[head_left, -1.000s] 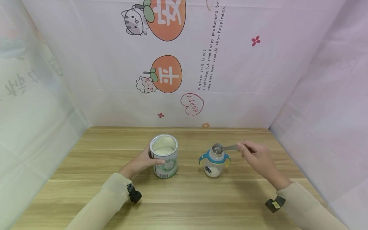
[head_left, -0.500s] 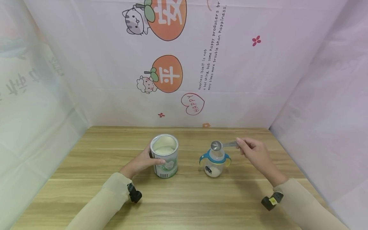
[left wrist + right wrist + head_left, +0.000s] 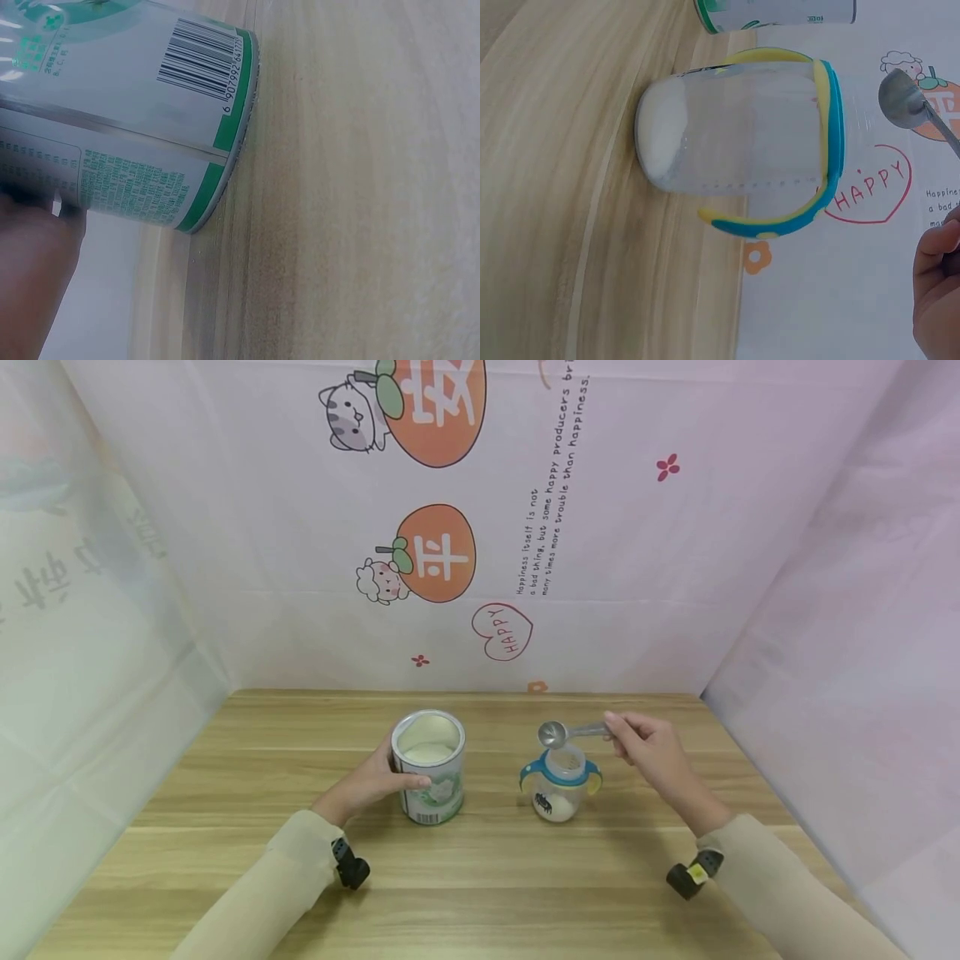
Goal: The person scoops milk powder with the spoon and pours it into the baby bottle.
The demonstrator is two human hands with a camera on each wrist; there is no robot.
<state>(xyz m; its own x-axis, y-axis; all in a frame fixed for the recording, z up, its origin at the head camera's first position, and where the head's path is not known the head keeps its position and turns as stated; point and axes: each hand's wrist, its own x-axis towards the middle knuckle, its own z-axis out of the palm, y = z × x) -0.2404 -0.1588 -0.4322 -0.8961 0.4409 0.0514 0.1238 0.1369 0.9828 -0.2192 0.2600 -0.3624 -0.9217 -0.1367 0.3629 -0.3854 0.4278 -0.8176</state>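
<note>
An open milk powder can point(image 3: 438, 793) with a white and green label stands upright on the table, pale powder inside. My left hand point(image 3: 377, 783) grips its left side, thumb across the front; in the left wrist view part of that hand point(image 3: 34, 270) shows at the can's wall. To the right stands a lidless baby bottle point(image 3: 558, 793) with a blue and yellow handle ring and white powder at its bottom, plain in the right wrist view. My right hand point(image 3: 652, 756) pinches the handle of a metal measuring spoon point(image 3: 553, 734), its bowl just above and left of the bottle's mouth.
A wooden table point(image 3: 480, 893) lies under everything. A white printed cloth point(image 3: 615, 635) rises behind its back edge, with more cloth on both sides. Dark wrist cameras sit on the left sleeve point(image 3: 258, 893) and the right sleeve point(image 3: 787, 885).
My right hand has lifted the measuring spoon up and leftward from over the bottle's mouth. The left hand, can and bottle have stayed in place.
</note>
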